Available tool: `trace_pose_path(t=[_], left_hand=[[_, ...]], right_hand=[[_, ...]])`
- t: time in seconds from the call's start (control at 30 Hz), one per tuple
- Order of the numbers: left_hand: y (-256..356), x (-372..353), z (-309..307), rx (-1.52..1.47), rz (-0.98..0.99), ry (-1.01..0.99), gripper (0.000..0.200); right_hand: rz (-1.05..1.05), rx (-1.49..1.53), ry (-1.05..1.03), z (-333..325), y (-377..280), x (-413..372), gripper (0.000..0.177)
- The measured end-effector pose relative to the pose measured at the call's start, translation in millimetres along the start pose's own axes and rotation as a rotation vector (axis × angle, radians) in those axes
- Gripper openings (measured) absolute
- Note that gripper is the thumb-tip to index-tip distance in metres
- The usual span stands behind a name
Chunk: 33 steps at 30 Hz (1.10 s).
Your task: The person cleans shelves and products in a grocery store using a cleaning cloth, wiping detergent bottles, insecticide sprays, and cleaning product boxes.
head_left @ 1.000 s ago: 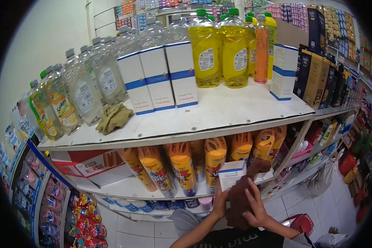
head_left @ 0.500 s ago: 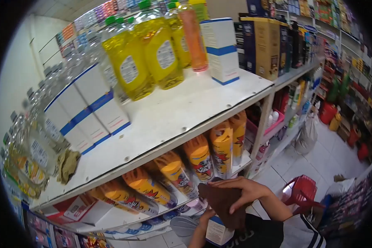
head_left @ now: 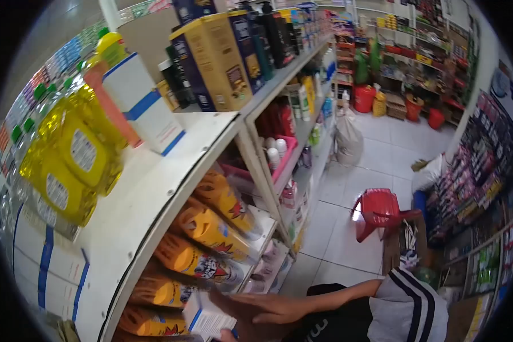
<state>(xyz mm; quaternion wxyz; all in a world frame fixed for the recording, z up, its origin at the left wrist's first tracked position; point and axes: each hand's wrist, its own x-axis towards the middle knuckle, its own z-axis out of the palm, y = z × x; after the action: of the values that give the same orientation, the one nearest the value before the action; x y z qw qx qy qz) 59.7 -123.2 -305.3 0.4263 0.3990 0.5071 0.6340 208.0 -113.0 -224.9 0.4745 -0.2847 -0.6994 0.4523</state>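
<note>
At the bottom of the view, a white box with a blue band (head_left: 210, 317) is tilted in front of the lower shelf. My left hand (head_left: 228, 336) grips its lower edge, and little more than a thumb shows. A brown cloth (head_left: 242, 315) lies against the box's right side. My right hand (head_left: 276, 308) holds the cloth, with its fingers stretched over it. Similar white boxes with blue bands (head_left: 34, 268) stand at the left of the white shelf top (head_left: 148, 171). Another such box (head_left: 142, 105) is near the shelf's far end.
Yellow liquid bottles (head_left: 80, 151) line the shelf top, with a tan box (head_left: 214, 62) beyond. Orange-capped spray cans (head_left: 211, 228) fill the shelf below. On the tiled floor (head_left: 336, 239) to the right stands a red plastic chair (head_left: 377, 211). Packed racks (head_left: 467, 176) border the aisle.
My view has swung right, towards the aisle. The white box, formerly low behind the cloth, now shows more in front of my hands. My right hand still holds the cloth.
</note>
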Motion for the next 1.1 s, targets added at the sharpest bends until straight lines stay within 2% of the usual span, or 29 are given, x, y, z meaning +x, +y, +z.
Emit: trace_pose_path(t=[0.07, 0.17, 0.27, 0.37, 0.4, 0.5, 0.53, 0.63, 0.67, 0.77, 0.9, 0.93, 0.97, 1.0, 1.1], left_hand=[[13, -1, 11, 0.075, 0.103, 0.047, 0.053], [22, -7, 20, 0.131, 0.225, 0.101, 0.058], [26, -12, 26, 0.151, 0.323, 0.14, 0.063], [30, -17, 30, 0.173, 0.405, 0.174, 0.069], [31, -18, 31, 0.177, 0.433, 0.186, 0.071], [34, -21, 33, 0.199, 0.507, 0.222, 0.077], [35, -22, 35, 0.205, 0.53, 0.23, 0.079], [38, -24, 38, 0.214, 0.594, 0.253, 0.086], [38, -25, 38, 0.221, 0.611, 0.259, 0.088], [39, -27, 38, 0.233, 0.659, 0.276, 0.095], [52, -23, 44, 0.217, 0.51, 0.301, 0.098], [55, -24, 47, 0.1, 0.428, 0.32, 0.095], [53, -20, 45, 0.118, 0.472, 0.334, 0.094], [56, -13, 44, 0.137, 0.517, 0.347, 0.093], [64, -3, 45, 0.194, 0.662, 0.325, 0.09]], right_hand=[[0.107, 0.087, -0.108, 5, 8, -12, 0.061], [0.129, 0.277, -0.211, 4, 17, -6, 0.06], [0.271, 0.367, -0.452, 2, 37, -1, 0.054], [0.488, 0.705, -0.518, 5, 53, -8, 0.057], [0.588, 0.868, -0.435, 9, 51, -12, 0.057], [0.776, 0.919, -0.26, 12, 40, -12, 0.06], [0.798, 0.776, -0.205, 6, 28, -4, 0.059], [0.475, 0.612, -0.087, 2, 34, 3, 0.055], [0.391, 0.471, -0.054, 0, 35, 6, 0.052], [0.258, 0.438, -0.08, 1, 42, 5, 0.052], [0.396, 0.378, -0.002, 0, 36, -4, 0.046], [0.457, 0.384, 0.014, -8, 25, -3, 0.044], [0.516, 0.391, 0.03, -13, 19, -3, 0.043], [0.664, 0.431, -0.005, -10, 22, -3, 0.043], [0.636, 0.344, -0.052, -15, 15, -10, 0.046]])
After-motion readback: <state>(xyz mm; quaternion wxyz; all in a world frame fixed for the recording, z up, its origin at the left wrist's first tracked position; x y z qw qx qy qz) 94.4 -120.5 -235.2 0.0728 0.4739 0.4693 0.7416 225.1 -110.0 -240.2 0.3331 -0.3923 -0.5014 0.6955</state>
